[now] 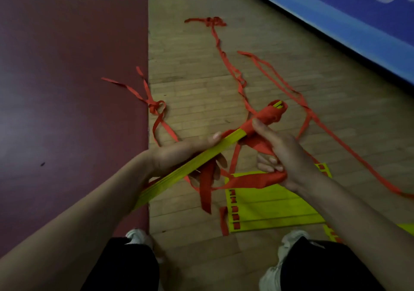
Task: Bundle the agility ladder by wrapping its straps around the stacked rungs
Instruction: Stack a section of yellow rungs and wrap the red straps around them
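1. Head view, left grip: your left hand [179, 154] is closed round the middle of the stacked rungs [226, 141]. The thumb lies along the top edge and the fingers curl beneath.
2. Head view, right grip: your right hand [284, 156] sets its thumb on the wrapped far part of the stack. Its fingers curl tight round a wide band of the straps [253, 182].
3. Axis: the stack is held above the floor between both hands. Its long axis runs diagonally from near left to far right.
4. Appearance: the rungs are thin yellow slats stacked face to face. Red turns of strap cover the far end, with yellow tips showing past them. One loose red tail hangs below the left hand.
5. Surroundings: further lengths of strap trail, knotted in places, over the wooden floor [192, 71]. More yellow floor rungs [268, 207] lie flat beneath the right hand. A maroon mat [67, 89] lies left, a blue banner [336, 15] far right, and two pale shoes [136, 234] nearest.
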Demonstrator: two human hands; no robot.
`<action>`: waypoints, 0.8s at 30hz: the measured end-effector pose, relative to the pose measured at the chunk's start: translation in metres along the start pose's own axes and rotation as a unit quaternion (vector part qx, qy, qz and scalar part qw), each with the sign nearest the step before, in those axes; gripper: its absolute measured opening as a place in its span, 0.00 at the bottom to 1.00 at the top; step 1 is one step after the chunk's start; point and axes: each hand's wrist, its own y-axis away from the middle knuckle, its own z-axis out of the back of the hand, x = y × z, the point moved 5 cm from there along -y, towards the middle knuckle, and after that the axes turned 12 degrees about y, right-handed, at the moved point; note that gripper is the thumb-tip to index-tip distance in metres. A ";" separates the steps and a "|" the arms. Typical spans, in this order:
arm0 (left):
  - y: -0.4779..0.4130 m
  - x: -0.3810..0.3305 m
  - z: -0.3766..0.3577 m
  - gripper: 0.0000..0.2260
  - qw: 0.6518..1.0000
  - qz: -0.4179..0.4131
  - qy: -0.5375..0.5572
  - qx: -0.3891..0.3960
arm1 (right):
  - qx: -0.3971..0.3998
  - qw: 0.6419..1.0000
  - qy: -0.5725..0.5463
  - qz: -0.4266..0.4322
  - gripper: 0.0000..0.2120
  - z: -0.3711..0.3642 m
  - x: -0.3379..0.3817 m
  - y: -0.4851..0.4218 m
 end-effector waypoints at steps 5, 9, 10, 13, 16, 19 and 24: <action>0.005 0.002 0.004 0.26 0.990 -0.002 0.107 0.093 | 0.020 0.999 0.027 0.021 0.30 0.002 0.008 -0.003; 0.010 -0.007 0.009 0.29 0.991 -0.012 0.089 0.100 | 0.054 0.995 0.072 0.053 0.19 0.009 0.014 -0.009; 0.010 -0.010 0.010 0.28 0.992 -0.020 0.083 0.093 | 0.066 0.989 0.117 0.063 0.16 0.013 0.015 -0.011; 0.009 -0.015 0.017 0.25 0.995 -0.036 0.072 0.056 | 0.108 0.960 0.247 0.081 0.05 0.015 0.009 -0.016; 0.008 -0.015 0.020 0.18 0.997 -0.029 0.059 0.027 | 0.126 0.949 0.278 0.083 0.05 0.010 0.001 -0.021; 0.009 -0.021 0.021 0.12 0.998 -0.036 0.050 0.005 | 0.108 0.958 0.253 0.081 0.04 0.010 0.002 -0.024; 0.012 -0.029 0.021 0.10 0.998 -0.051 0.047 0.012 | 0.091 0.978 0.175 0.061 0.04 0.009 0.004 -0.023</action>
